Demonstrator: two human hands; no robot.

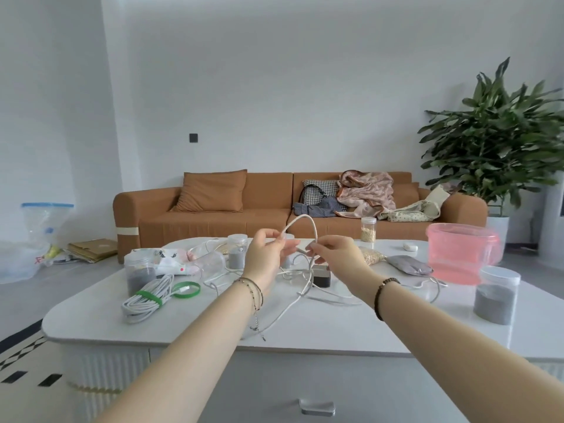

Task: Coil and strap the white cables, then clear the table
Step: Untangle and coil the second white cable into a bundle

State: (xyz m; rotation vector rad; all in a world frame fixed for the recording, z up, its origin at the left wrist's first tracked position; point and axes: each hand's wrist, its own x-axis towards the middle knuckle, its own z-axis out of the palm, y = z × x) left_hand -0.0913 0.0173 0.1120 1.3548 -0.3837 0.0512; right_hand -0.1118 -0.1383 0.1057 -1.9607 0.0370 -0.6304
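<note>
— While the white cable [300, 215] is in my grip, I record its place: one loop raised over the middle of the bench [335, 325], the tail dropping to the top and running toward the near edge.
— State of grip?
— My left hand [264, 257] pinches one leg of the loop, thumb against fingertips. My right hand [335, 254] pinches the other leg, fingers curled.
— Handling?
— Judged light, limp and smooth. It should bend without effort but spring open if released, so each turn wants pinning where the legs cross. Hold well back from the plug ends.
— Reference piece?
— At near left lies a coiled bundle [137, 309], bound by a green strap [149, 296]; a loose green band [197, 290] lies just beside it.
— Anything unverified?
— Behind my hands several white strands overlap beside a small dark box [322, 277]; I cannot tell which belong to this cable. Its ends are not made out, and my right fingertips are blurred.
</note>
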